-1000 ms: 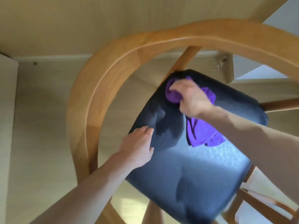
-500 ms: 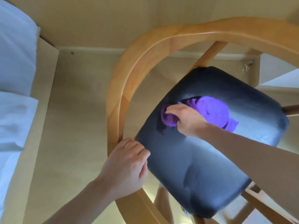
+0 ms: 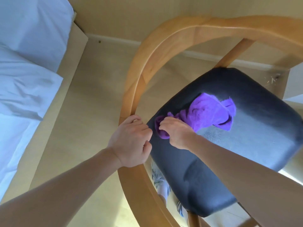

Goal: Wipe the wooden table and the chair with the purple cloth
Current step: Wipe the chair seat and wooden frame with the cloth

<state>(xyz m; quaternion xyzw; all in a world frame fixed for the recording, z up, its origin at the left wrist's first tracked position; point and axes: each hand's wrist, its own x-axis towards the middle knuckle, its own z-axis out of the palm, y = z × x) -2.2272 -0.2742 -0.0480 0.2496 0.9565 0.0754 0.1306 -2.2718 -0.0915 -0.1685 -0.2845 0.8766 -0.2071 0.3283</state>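
Observation:
The chair has a curved light-wood frame (image 3: 144,66) and a dark padded seat (image 3: 246,145), seen from above. A purple cloth (image 3: 208,113) lies bunched on the seat's left part. My right hand (image 3: 177,133) grips the cloth's near end at the seat's left edge, fingers curled round the fabric. My left hand (image 3: 131,141) rests on the wooden frame just left of the seat, with its fingers curled over the rail. The two hands are almost touching. No table is in view.
A bed with white sheets (image 3: 24,79) and a pale wooden side panel (image 3: 65,89) fills the left. Pale floor (image 3: 98,99) lies between bed and chair. A wall with a skirting board (image 3: 114,40) runs behind. A shoe (image 3: 160,182) shows under the seat.
My right hand dragged the cloth from the seat's far corner toward its near left edge. My left hand left the seat edge and settled on the wooden frame. The view swung right, showing the bed.

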